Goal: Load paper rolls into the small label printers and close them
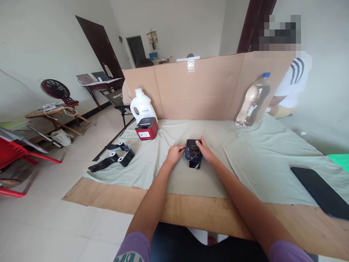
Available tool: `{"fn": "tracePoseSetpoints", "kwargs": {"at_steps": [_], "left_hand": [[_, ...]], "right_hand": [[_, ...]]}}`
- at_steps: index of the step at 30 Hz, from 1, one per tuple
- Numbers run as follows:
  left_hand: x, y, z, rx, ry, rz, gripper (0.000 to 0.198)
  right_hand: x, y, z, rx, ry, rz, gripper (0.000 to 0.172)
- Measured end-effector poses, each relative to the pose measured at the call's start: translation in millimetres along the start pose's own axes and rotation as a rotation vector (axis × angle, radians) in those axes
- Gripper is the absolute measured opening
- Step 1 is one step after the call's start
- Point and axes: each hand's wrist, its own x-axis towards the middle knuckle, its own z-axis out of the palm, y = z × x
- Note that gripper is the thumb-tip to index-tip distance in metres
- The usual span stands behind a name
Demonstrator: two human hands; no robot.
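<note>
A small black label printer (193, 152) sits on the pale cloth (245, 160) in the middle of the table, with a strip of dark film hanging from its front. My left hand (174, 153) is pinched at the printer's left side, on what looks like the film's edge. The fingers of my right hand (205, 148) are curled over the printer's right side and top, gripping it.
A red and black printer (146, 128) and a white jug (141, 104) stand at the back left. Two black film rolls (120, 157) lie near the left edge. A clear bottle (253, 102) leans on the cardboard wall (207, 85). A dark phone (321, 191) lies right. A person stands behind.
</note>
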Motion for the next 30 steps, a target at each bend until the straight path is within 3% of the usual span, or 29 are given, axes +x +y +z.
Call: {"fn": "tracePoseSetpoints", "kwargs": {"at_steps": [4, 9, 13, 20, 25, 30], "left_hand": [[0, -4, 6.9, 0.045, -0.030, 0.123, 0.033], [4, -3, 18.2, -0.184, 0.041, -0.030, 0.025], [15, -7, 22.8, -0.276, 0.024, -0.153, 0.021], [33, 0, 11.1, -0.372, -0.110, -0.332, 0.014], [38, 10, -2.2, -0.369, -0.270, -0.400, 0.015], [40, 12, -8.1, -0.388, -0.343, -0.450, 0.012]], "right_hand": [[-4, 13, 12, 0.038, 0.073, -0.068, 0.091], [-11, 10, 12, 0.024, 0.096, -0.092, 0.085], [-11, 11, 13, 0.005, 0.121, -0.116, 0.083], [-10, 12, 14, 0.024, 0.114, -0.111, 0.093], [-10, 11, 14, 0.025, 0.117, -0.120, 0.094], [-11, 12, 14, 0.038, 0.113, -0.111, 0.095]]}}
